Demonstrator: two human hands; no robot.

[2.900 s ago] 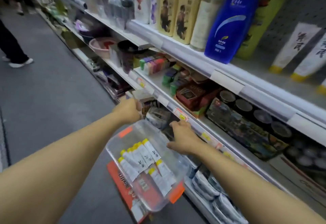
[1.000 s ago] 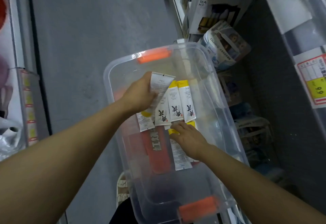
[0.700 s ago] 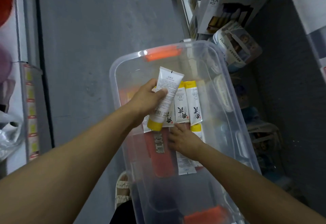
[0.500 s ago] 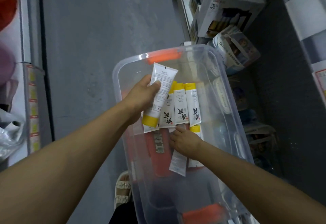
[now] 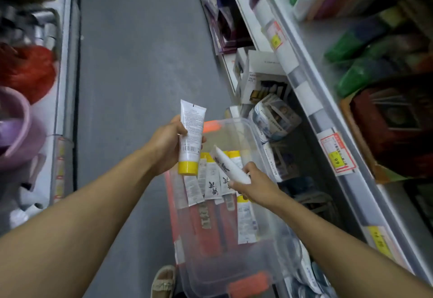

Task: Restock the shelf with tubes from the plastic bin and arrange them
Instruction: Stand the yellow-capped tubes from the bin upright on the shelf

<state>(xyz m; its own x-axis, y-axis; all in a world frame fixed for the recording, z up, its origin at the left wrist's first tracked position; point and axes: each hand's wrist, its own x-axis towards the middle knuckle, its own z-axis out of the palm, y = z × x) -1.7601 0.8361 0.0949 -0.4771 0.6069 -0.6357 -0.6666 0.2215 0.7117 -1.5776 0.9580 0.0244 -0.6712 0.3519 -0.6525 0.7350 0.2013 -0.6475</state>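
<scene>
Head view puts both of my hands over the clear plastic bin (image 5: pixel 255 246), which sits in the aisle beside the shelving on the right. My left hand (image 5: pixel 167 147) grips a white tube (image 5: pixel 191 137) upright with its yellow cap pointing down, printed back and barcode facing me; the fingers wrap round its middle and the crimped end stands clear above the hand. My right hand (image 5: pixel 254 186) holds a second tube (image 5: pixel 228 165) near one end, and it angles up and to the left over the bin, black characters showing on its side (its cap is hidden by the fingers). The two held tubes are near each other but apart.

Down in the bin, more tubes (image 5: pixel 212 184) lie side by side with yellow caps toward the far end, and another tube (image 5: pixel 244 220) lies nearer to me, under my right wrist. Orange latches (image 5: pixel 248 283) mark the bin's near and far ends, and something red with lettering shows through its floor.

To the right runs the shelf edge (image 5: pixel 328 124) with a yellow-and-red price tag (image 5: pixel 337 151); green packs (image 5: pixel 365 63) lie on the shelf above it. A sandalled foot (image 5: pixel 162 281) shows on the grey floor (image 5: pixel 140 51) by the bin's near corner.
</scene>
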